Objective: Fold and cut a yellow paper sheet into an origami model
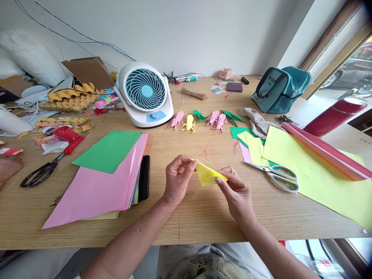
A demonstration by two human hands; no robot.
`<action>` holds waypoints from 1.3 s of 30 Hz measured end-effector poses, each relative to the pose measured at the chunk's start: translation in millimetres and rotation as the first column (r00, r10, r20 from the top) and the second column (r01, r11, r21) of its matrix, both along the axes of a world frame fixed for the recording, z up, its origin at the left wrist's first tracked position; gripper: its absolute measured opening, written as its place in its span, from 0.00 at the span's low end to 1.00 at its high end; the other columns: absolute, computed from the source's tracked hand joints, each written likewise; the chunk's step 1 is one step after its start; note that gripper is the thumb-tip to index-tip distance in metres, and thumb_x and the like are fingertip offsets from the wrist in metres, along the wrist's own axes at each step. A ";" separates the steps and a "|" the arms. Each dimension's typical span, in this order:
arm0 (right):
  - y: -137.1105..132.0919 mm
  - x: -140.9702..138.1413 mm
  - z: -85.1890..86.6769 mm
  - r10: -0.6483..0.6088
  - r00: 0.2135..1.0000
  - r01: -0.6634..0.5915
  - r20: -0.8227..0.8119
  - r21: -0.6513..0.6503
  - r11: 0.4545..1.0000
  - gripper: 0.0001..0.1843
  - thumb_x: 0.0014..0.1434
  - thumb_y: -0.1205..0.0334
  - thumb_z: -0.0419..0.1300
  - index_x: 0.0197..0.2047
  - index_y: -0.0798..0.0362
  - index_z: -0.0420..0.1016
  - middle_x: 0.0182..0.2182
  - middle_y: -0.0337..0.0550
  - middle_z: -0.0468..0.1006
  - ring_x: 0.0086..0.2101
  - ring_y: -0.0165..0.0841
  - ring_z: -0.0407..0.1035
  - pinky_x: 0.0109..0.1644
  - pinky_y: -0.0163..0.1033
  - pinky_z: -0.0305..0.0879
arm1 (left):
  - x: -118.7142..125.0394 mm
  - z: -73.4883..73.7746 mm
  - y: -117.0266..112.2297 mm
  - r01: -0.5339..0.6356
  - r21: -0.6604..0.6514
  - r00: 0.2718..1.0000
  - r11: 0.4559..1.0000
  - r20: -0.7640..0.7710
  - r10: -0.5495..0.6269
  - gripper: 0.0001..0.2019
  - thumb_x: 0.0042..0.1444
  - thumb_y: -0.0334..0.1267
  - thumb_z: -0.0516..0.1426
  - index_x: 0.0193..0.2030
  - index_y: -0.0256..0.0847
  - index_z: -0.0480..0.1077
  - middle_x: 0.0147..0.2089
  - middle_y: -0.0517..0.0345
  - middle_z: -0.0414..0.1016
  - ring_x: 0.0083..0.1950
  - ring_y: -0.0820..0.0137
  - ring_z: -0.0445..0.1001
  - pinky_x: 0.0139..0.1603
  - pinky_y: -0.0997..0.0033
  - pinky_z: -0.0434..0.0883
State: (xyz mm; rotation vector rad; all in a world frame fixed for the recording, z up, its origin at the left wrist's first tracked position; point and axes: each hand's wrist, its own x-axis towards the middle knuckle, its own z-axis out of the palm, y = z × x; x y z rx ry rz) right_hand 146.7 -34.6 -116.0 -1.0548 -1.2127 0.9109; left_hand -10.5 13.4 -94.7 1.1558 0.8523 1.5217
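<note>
A folded piece of yellow paper (pixel 207 176), roughly triangular, is held just above the table between my two hands. My left hand (pixel 179 176) pinches its upper left corner between thumb and fingers. At the paper's right corner, my right hand (pixel 236 192) grips the edge, thumb in front and fingers behind. Beyond the hands stands a row of small folded paper figures: a yellow one (pixel 189 123), a green one (pixel 199 115) and several pink ones (pixel 176 120).
Coloured sheets (pixel 99 193) and a black phone (pixel 144 177) lie left. Scissors (pixel 283 177) rest by yellow sheets (pixel 334 190) on the right, near a red bottle (pixel 334 116). A fan (pixel 145 93) and a teal bag (pixel 279 91) stand behind. Another person's hand (pixel 8 168) is far left.
</note>
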 end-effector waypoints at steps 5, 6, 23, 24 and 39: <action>-0.1 -0.6 1.8 0.005 0.999 -0.004 -0.036 0.030 1.000 0.08 0.61 0.59 0.64 0.42 0.40 0.83 0.34 0.41 0.70 0.38 0.35 0.64 0.39 0.40 0.62 | -0.2 1.1 -0.4 0.001 -0.020 1.000 1.000 0.013 0.000 0.11 0.53 0.44 0.66 0.31 0.40 0.72 0.30 0.61 0.74 0.34 0.73 0.74 0.37 0.72 0.75; 0.0 -0.6 1.9 0.005 0.999 -0.003 -0.036 0.035 0.999 0.08 0.61 0.60 0.64 0.42 0.40 0.83 0.33 0.41 0.70 0.38 0.35 0.64 0.39 0.39 0.62 | 0.0 1.2 -0.4 -0.001 -0.024 1.000 1.000 0.014 0.001 0.11 0.53 0.44 0.66 0.31 0.40 0.72 0.30 0.61 0.74 0.34 0.73 0.74 0.37 0.73 0.75; -0.1 2.9 0.6 -0.114 0.987 0.094 0.110 0.177 0.980 0.09 0.62 0.65 0.63 0.40 0.41 0.82 0.30 0.39 0.68 0.32 0.32 0.63 0.35 0.39 0.60 | -3.5 1.0 5.1 0.152 -0.009 0.988 0.988 -0.016 -0.152 0.07 0.60 0.41 0.61 0.34 0.42 0.69 0.34 0.60 0.75 0.38 0.72 0.73 0.42 0.72 0.71; -0.1 3.3 1.4 -0.125 0.984 0.099 0.129 0.195 0.976 0.09 0.61 0.66 0.63 0.40 0.42 0.82 0.30 0.39 0.69 0.32 0.32 0.63 0.34 0.39 0.60 | -5.0 2.1 5.8 0.130 0.044 0.988 0.990 -0.086 -0.126 0.05 0.60 0.41 0.60 0.38 0.43 0.70 0.38 0.59 0.76 0.42 0.70 0.74 0.45 0.70 0.71; 0.4 4.5 8.7 -0.183 0.931 0.063 0.317 0.353 0.933 0.13 0.60 0.70 0.63 0.45 0.44 0.82 0.30 0.39 0.70 0.31 0.31 0.67 0.33 0.39 0.62 | -11.4 18.0 2.2 0.319 0.570 0.520 0.757 -0.773 0.362 0.03 0.61 0.37 0.60 0.36 0.44 0.73 0.35 0.60 0.78 0.43 0.66 0.70 0.56 0.57 0.59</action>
